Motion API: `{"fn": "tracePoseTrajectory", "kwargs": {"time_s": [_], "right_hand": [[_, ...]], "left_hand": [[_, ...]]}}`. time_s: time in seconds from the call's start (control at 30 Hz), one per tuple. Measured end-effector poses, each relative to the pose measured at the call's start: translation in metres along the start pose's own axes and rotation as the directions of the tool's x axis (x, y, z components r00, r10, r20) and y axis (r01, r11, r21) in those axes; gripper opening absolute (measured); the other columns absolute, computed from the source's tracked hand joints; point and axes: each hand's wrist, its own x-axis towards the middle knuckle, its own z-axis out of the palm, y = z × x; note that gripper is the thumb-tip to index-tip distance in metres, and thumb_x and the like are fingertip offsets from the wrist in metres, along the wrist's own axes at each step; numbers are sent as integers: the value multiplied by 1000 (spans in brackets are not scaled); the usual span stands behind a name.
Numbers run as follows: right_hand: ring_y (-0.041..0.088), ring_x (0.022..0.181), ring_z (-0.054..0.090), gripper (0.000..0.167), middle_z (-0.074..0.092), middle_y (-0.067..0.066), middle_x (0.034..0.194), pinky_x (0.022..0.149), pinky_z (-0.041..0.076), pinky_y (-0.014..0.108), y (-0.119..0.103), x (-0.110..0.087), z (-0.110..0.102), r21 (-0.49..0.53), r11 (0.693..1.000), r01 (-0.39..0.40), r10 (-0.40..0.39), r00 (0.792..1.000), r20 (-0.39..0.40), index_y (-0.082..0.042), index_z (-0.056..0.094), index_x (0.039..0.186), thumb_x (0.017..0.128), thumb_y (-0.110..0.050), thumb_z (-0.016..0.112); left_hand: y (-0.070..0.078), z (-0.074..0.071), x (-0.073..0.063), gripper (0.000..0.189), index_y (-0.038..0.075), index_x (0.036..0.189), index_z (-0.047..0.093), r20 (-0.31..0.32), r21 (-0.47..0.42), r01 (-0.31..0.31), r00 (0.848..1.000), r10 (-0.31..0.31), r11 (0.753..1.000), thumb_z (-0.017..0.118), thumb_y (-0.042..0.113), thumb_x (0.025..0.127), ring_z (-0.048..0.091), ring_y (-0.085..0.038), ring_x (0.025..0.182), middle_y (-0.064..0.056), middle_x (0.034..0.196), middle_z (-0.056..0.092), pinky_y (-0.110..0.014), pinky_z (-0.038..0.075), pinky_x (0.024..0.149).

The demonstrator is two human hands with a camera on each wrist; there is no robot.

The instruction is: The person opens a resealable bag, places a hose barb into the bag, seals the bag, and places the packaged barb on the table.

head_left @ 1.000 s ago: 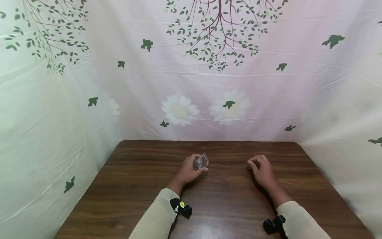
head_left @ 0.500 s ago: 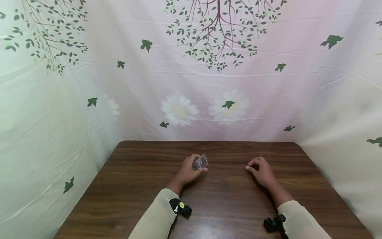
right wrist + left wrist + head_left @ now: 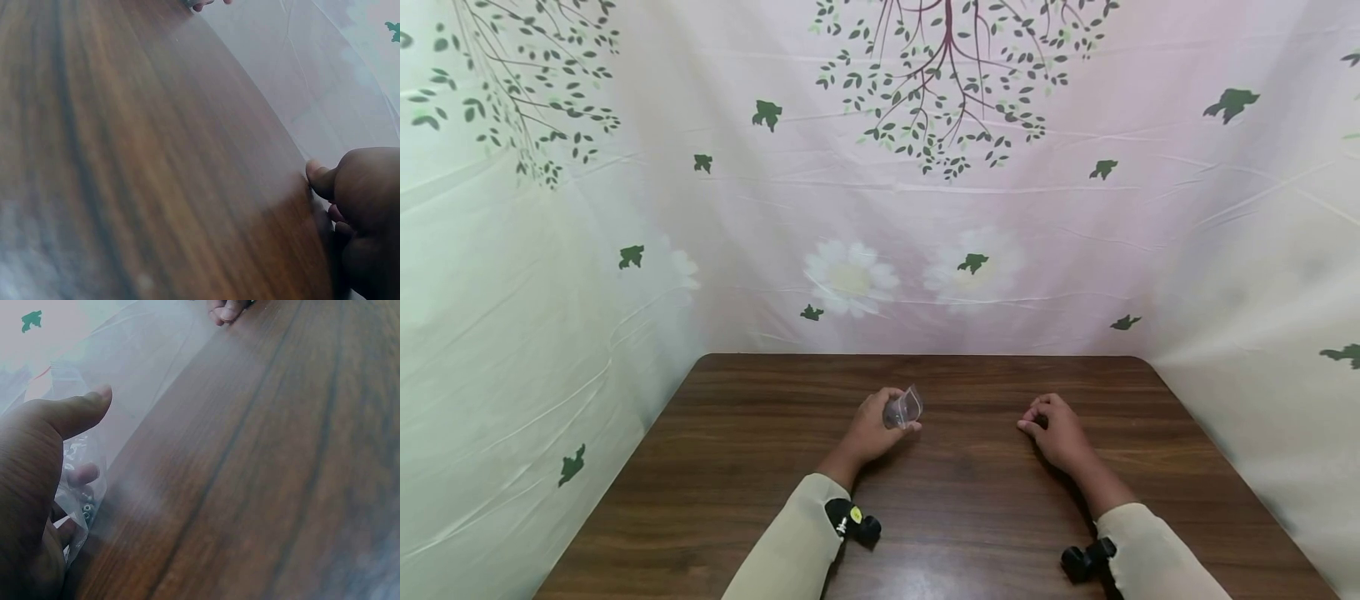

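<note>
My left hand (image 3: pixel 874 427) grips a clear plastic zip bag (image 3: pixel 907 407), tilted above the table with its mouth toward the right. In the left wrist view, several small metal nuts (image 3: pixel 87 510) lie in the bag, with the thumb on the near side and fingers behind. Farther right, my right hand (image 3: pixel 1060 432) is low at the tabletop, its thumb and forefinger brought together in a pinch. A small shiny piece showed there earlier; the fingertips cover that spot now. The right wrist view shows the thumb tip (image 3: pixel 314 170) but no piece.
A dark brown wooden table (image 3: pixel 955 500) lies under both hands. Pale printed cloth (image 3: pixel 880 200) hangs behind it and along both sides. Black wrist cameras sit on the left cuff (image 3: pixel 854 521) and the right cuff (image 3: pixel 1088 560).
My right hand has shifted slightly left and down, and the small shiny piece under its fingertips no longer shows. My left hand holds the bag in nearly the same place.
</note>
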Motion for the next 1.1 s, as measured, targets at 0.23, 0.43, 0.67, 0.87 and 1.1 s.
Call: {"fn": "tracePoseTrajectory", "kwargs": {"time_s": [0.23,0.43,0.67,0.87,1.1], "right_hand": [[43,124,57,12,59,21,127,102,49,58,-2,0,0,6,1000,-30,29,999,25,-4,69,95,106,-10,71],[46,132,51,12,60,22,129,106,45,61,-3,0,2,41,999,-9,9,1000,-3,-4,69,96,107,-11,70],[46,128,51,12,62,23,127,106,41,59,-6,6,8,91,994,66,-56,993,-106,-2,69,93,104,-6,73],[45,125,53,14,64,24,126,103,40,52,-18,10,21,122,987,108,-86,981,-176,-2,69,90,102,-7,76],[40,123,52,16,63,22,127,98,35,31,-44,15,41,186,972,145,-108,975,-192,-4,68,89,102,-10,75]], "left_hand": [[0,0,1,65,13,143,60,2,2,-4,1000,4,1000,89,42,92,62,-33,125,-17,139,64,-57,56,105],[-1,1,1,65,12,143,60,2,18,-3,1000,3,1000,89,41,92,62,-34,125,-17,139,64,-58,55,106],[-1,1,0,65,11,142,60,-2,15,-15,1000,15,1000,89,40,92,62,-33,125,-18,139,64,-58,56,105],[-1,0,-1,65,12,142,60,2,19,-9,1000,9,1000,89,41,92,62,-33,125,-17,138,64,-58,56,106],[-3,1,2,65,12,143,60,-3,21,-18,1000,18,1000,88,42,93,62,-32,124,-17,138,65,-56,56,105]]}}
